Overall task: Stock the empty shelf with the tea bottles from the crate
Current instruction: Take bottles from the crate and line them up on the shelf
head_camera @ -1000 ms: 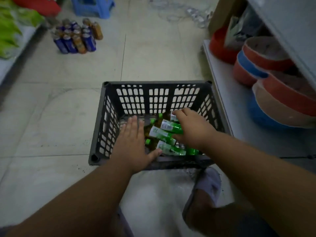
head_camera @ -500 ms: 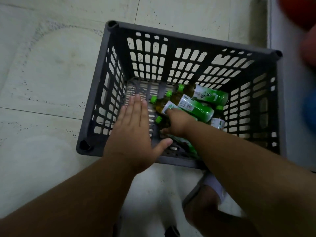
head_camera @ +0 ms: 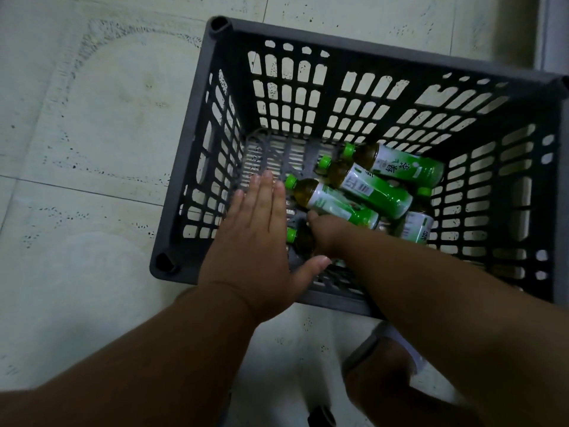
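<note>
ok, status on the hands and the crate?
Left hand flat, open, above crate. Right hand reaching down among tea bottles; grip hidden. Bottles lie jumbled, none lifted out.

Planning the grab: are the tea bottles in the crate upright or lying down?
Lying down: the tea bottles rest on their sides on the crate floor, green caps pointing left.

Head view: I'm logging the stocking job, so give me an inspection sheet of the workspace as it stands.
Surface: pale tiled floor, speckled and scuffed.
Job's things: dark slotted plastic crate on the floor; green-capped tea bottles lie on their sides in its right part. The shelf to be stocked is not identifiable.
Clutter: nothing seen.
Grippers: left hand flat, fingers straight, over the crate's near left; right hand reaches down among the bottles, grip hidden.
Cables: nothing seen.
Surroundings: sandalled foot beside the crate; pale vertical edge at top right.
</note>
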A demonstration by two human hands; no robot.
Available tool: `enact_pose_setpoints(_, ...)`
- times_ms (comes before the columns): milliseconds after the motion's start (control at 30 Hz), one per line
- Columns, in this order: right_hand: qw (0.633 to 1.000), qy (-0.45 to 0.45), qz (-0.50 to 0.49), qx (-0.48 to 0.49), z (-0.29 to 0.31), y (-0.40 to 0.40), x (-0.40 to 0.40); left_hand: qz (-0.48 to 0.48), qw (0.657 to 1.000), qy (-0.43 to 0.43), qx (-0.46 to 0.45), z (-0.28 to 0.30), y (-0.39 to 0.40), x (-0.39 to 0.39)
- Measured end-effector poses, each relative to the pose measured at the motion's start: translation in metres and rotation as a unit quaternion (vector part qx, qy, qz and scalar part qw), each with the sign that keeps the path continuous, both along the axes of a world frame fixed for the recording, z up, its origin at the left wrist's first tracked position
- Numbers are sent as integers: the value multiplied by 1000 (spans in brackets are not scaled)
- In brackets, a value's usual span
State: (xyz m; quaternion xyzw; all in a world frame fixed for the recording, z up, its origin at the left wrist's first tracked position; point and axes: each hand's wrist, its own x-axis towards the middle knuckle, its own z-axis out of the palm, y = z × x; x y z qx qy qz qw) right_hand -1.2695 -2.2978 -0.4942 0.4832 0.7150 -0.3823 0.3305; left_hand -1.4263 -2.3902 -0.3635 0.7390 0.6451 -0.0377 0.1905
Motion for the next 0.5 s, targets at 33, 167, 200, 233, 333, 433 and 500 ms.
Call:
enact_pose_setpoints(33, 1000, 14, -22, 7, 2, 0, 3, -1, 1000, -2, 1, 0, 0, 0)
enact_pose_setpoints(167, 992, 59, -61, 94, 24, 7, 18, -1, 1000, -10, 5, -1, 1, 0)
enact_pose_setpoints(200, 988, 73, -84, 106, 33, 10, 20, -2, 1000, -11, 6, -1, 1, 0)
enact_pose_setpoints(233, 983, 92, -118, 107, 44, 12, 23, -2, 1000, -9, 8, -1, 1, 0)
enact_pose_setpoints(333, 953, 165, -227, 116, 87, 11, 32, 1, 1000, -2, -1, 1, 3, 0)
enact_pose_setpoints(433, 915, 236, -292, 145, 146, 0, 39, -5, 999, -12, -50, 8, 5, 0)
enact_pose_setpoints(500, 882, 286, -337, 164, 187, -11, 44, 4, 995, -61, -78, 23, 3, -3)
